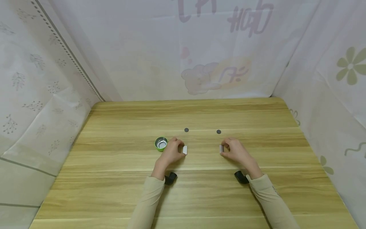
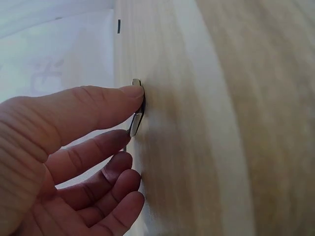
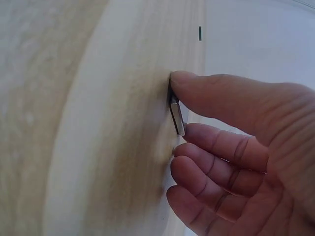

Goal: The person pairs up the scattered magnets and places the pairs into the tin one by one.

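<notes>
Between its thumb and index finger, my left hand (image 1: 171,152) pinches a small flat rectangular plate (image 1: 185,149), pale on top. The same plate (image 2: 135,125) shows in the left wrist view as thin, silvery and edge-on, close over the wood. My right hand (image 1: 236,151) pinches a matching plate (image 1: 221,149) by its ends. In the right wrist view that plate (image 3: 178,119) has a shiny edge and is partly hidden by the thumb. Ahead of the hands, two small dark discs (image 1: 186,129) lie apart on the table, the second disc (image 1: 218,131) nearer the right hand.
A small round metal tin (image 1: 161,144) with a green outside stands just left of the left hand. Black wrist cameras (image 1: 171,178) sit under both wrists. The wooden table (image 1: 200,197) is enclosed by pale printed cloth (image 1: 143,63) at the back and sides.
</notes>
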Available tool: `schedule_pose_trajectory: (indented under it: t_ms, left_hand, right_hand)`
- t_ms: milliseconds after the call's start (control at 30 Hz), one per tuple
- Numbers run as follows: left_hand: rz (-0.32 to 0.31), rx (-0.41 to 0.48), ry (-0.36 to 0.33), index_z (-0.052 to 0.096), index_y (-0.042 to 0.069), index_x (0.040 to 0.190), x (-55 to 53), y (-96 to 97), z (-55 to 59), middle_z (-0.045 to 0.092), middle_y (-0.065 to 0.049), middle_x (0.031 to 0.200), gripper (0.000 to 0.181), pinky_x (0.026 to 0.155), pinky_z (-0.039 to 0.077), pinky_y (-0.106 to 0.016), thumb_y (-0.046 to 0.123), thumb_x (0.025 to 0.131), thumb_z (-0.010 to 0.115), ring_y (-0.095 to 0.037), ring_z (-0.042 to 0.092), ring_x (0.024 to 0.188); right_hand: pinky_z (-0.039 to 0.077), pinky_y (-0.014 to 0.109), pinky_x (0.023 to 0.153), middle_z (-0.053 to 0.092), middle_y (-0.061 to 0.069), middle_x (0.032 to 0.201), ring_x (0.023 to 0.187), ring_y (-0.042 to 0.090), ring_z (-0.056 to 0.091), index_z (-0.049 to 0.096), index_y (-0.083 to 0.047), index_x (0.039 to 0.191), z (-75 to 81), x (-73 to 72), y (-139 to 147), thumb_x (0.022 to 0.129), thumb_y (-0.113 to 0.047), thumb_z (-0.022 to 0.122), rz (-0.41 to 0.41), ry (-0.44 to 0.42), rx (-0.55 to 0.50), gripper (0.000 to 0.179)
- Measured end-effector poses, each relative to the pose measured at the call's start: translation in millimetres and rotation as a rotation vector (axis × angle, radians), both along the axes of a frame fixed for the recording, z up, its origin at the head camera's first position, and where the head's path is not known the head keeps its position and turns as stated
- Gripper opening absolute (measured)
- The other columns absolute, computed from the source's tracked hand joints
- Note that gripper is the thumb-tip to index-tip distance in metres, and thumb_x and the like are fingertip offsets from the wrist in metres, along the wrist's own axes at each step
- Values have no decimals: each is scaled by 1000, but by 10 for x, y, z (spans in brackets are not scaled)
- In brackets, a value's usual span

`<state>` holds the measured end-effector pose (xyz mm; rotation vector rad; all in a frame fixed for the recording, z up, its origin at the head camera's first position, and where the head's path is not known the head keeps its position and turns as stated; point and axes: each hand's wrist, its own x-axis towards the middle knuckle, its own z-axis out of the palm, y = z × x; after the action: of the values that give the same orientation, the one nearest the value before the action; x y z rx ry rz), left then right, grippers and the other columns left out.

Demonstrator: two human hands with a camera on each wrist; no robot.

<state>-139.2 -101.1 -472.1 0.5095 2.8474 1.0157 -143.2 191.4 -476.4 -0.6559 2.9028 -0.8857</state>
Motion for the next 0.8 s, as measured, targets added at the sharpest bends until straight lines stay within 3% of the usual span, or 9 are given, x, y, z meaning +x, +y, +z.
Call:
schedule_pose_trajectory:
  t_ms: [200, 467, 800]
  left_hand:
    - [-11, -10, -17, 65, -5, 99, -7, -2, -16, 55, -12, 94, 35, 83, 47, -40, 4, 68, 79, -28, 52, 90]
    - [-9, 5, -34, 66, -5, 99, -10, 11, -19, 57, -11, 93, 34, 82, 47, -37, 4, 69, 79, -25, 53, 88]
    - [-22, 5, -20, 66, -4, 97, -25, 36, -21, 58, -10, 91, 34, 79, 47, -36, 7, 68, 81, -23, 53, 86]
  right_hand:
    - [46, 28, 62, 57, 5, 78, 73, 19, 51, 65, 2, 93, 7, -1, 8, 72, -5, 79, 25, -18, -7, 27]
    - [34, 23, 55, 44, 0, 65, 65, 12, 40, 65, 3, 94, 17, -22, 3, 74, -5, 78, 51, -42, -7, 25]
    - [35, 23, 55, 42, -1, 63, 61, 10, 39, 64, 5, 94, 19, -51, -9, 75, -5, 76, 71, -62, -2, 25]
